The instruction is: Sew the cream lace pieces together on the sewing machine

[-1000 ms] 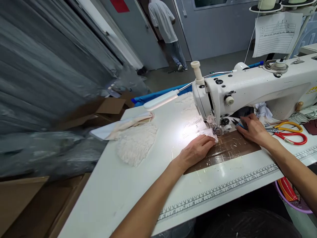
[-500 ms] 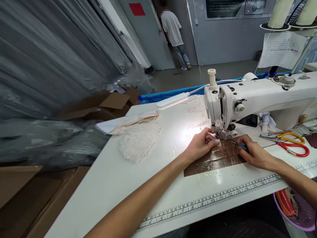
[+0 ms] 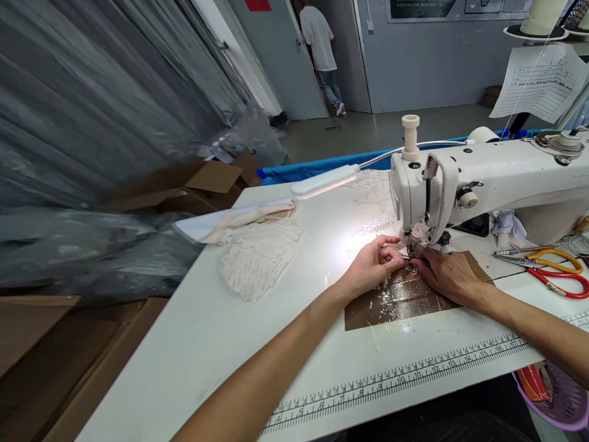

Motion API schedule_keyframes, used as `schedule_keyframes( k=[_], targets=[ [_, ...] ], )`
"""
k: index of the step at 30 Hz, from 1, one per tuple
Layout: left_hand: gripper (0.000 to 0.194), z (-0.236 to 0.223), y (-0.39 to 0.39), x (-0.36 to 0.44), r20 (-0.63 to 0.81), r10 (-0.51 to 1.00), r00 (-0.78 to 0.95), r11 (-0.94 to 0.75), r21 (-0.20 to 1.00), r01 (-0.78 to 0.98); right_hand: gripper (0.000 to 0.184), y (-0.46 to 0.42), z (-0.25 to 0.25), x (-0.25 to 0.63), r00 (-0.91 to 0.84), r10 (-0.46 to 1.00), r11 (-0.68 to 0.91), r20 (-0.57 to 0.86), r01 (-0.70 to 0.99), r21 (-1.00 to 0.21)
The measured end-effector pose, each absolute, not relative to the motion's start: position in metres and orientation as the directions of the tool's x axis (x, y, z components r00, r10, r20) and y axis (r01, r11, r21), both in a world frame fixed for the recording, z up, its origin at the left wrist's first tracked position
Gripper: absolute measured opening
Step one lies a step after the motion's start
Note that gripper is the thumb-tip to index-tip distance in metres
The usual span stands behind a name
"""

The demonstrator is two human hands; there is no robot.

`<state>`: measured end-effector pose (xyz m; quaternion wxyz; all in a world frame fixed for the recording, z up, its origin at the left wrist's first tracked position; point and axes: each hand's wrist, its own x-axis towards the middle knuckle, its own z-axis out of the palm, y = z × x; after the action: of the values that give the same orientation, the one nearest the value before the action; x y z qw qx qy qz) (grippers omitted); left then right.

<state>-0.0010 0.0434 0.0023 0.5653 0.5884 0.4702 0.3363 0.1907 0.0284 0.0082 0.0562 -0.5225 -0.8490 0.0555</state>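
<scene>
Small pale piece: a little white-pink scrap of fabric [image 3: 404, 250] at the needle area of the white sewing machine [image 3: 515, 166], mostly covered by fingers.
Long axis of the piece: cannot be told, since too little of it shows; nor can the way it points.
Left hand: the left hand [image 3: 375, 264] comes in from the near left, its grip closed, thumb and forefinger pinching the piece.
Right hand: the right hand [image 3: 448, 276] has bent fingers near the left fingertips, grip closed on a thin dark tool [image 3: 407, 258], mostly hidden, that runs sideways towards the left hand.
Under the hands: a brown sheet [image 3: 414, 301], strewn with pale thread bits, on the white desk [image 3: 207, 344].
Near edge: a printed ruler scale [image 3: 414, 374] along the desk.
Right side: scissors [image 3: 529, 263] with yellow and red handles, blades pointing left; below the desk, a purple basket [image 3: 568, 405].
Left side: a fringed cream cloth [image 3: 260, 258] lying beside a folded cloth [image 3: 257, 215].
Behind: more cream fringed fabric [image 3: 375, 196] by the machine head, and a lit white lamp [image 3: 326, 182] above the desk.
Background: open cardboard boxes [image 3: 216, 177] and a person [image 3: 317, 37] at a doorway.
</scene>
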Motion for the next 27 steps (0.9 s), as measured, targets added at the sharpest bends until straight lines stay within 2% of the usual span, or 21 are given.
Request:
schedule_keyframes(
  k=[3,6,12,15,17,19,21,23,25,27],
  targets=[
    [0.039,0.003,0.043,0.0,-0.149,0.931,0.335,0.096,0.981,0.169,0.037,0.028,0.015,0.187,-0.416,0.904,0.408,-0.096,0.908,-0.096],
    [0.039,0.005,0.043,0.0,-0.164,0.931,0.326,0.109,0.977,0.181,0.036,0.029,0.021,0.183,-0.403,0.898,0.393,-0.174,0.915,-0.088],
    [0.041,0.004,0.043,0.002,-0.181,0.94,0.29,0.117,0.967,0.224,0.034,0.031,0.021,0.179,-0.388,0.9,0.377,-0.199,0.922,-0.093],
    [0.042,0.001,0.04,0.003,-0.148,0.948,0.283,0.076,0.965,0.25,0.033,0.031,0.019,0.181,-0.382,0.912,0.369,-0.15,0.923,-0.104],
    [0.04,0.0,0.036,0.002,-0.068,0.952,0.299,-0.022,0.957,0.289,0.034,0.029,0.018,0.188,-0.425,0.903,0.412,-0.072,0.9,-0.144],
    [0.038,0.003,0.032,0.0,0.084,0.936,0.343,-0.222,0.895,0.386,0.038,0.028,0.015,0.201,-0.491,0.871,0.485,0.015,0.854,-0.188],
    [0.031,0.006,0.029,-0.003,0.247,0.867,0.433,-0.459,0.736,0.498,0.045,0.028,0.013,0.217,-0.516,0.853,0.52,0.075,0.835,-0.179],
    [0.02,0.009,0.028,-0.006,0.348,0.773,0.531,-0.625,0.566,0.538,0.049,0.028,0.011,0.232,-0.479,0.869,0.492,0.127,0.863,-0.112],
    [0.015,0.009,0.029,-0.007,0.395,0.696,0.6,-0.713,0.477,0.514,0.046,0.03,0.01,0.243,-0.438,0.875,0.455,0.205,0.889,-0.043],
    [0.014,0.006,0.03,-0.007,0.415,0.646,0.641,-0.76,0.43,0.487,0.038,0.032,0.011,0.246,-0.449,0.854,0.48,0.264,0.875,-0.066]
  ],
)
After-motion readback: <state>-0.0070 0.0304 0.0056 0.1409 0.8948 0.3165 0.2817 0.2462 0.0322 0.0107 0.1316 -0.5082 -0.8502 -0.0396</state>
